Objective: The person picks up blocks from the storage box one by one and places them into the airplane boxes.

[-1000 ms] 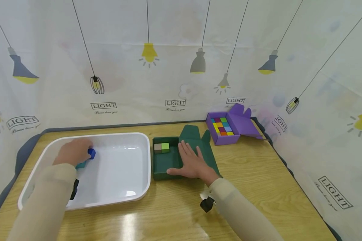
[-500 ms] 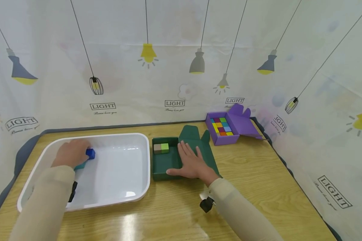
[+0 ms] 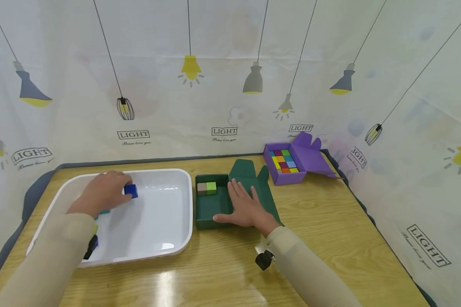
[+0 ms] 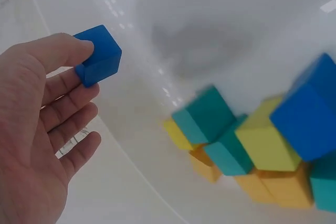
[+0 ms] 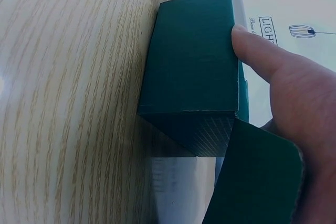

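Note:
My left hand [image 3: 105,192] pinches a blue cube [image 4: 100,56] between thumb and fingertips, raised over the white tray [image 3: 157,230]. Below it in the left wrist view lie more cubes: a teal cube [image 4: 205,114], a yellow-green cube [image 4: 268,135] and another blue cube [image 4: 312,111], among several others. Spread flat, my right hand [image 3: 246,209] rests on the green box [image 3: 215,224] and its folded-back lid, the thumb at the box's front rim. Inside that box, a brown cube [image 3: 202,189] and a light green cube [image 3: 211,188] sit side by side in the back left corner.
A purple box [image 3: 290,178], lid open, stands at the back right, filled with cubes of several colours. The wooden table [image 3: 330,238] meets a printed curtain [image 3: 169,106] at the back and right. The tray's right wall stands close beside the green box.
My left hand has lifted the blue cube and moved it right within the tray, uncovering more cubes near the wrist. The right hand has stayed in place on the green box.

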Demonstrator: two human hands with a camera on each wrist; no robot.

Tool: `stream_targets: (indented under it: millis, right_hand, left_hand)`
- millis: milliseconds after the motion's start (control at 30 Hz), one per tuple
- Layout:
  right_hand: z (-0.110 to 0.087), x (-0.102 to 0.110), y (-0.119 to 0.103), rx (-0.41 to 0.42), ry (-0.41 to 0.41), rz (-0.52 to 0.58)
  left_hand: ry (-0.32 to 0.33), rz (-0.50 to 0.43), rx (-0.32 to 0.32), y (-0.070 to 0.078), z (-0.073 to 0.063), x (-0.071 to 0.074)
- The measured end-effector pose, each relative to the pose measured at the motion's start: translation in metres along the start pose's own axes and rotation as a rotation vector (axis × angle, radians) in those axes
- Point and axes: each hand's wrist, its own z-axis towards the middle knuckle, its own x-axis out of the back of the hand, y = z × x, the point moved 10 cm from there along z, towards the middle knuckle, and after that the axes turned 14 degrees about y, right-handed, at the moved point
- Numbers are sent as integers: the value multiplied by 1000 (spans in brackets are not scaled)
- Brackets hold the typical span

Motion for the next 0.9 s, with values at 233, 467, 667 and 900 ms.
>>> stream_targets:
  millis: [233,467,667,900]
  right_hand:
    - [0,0,0,5,2,-1]
    - [0,1,0,7,6,-1]
    - [1,0,1,1,7,-3]
    - [2,0,0,4,4,-8]
  left_hand:
    - [54,-37,-64,42,6,16]
    - [119,-89,-129,82,20,29]
    - [139,-146,-191,122,37,36]
    - [161,-149,-281,164,55,36]
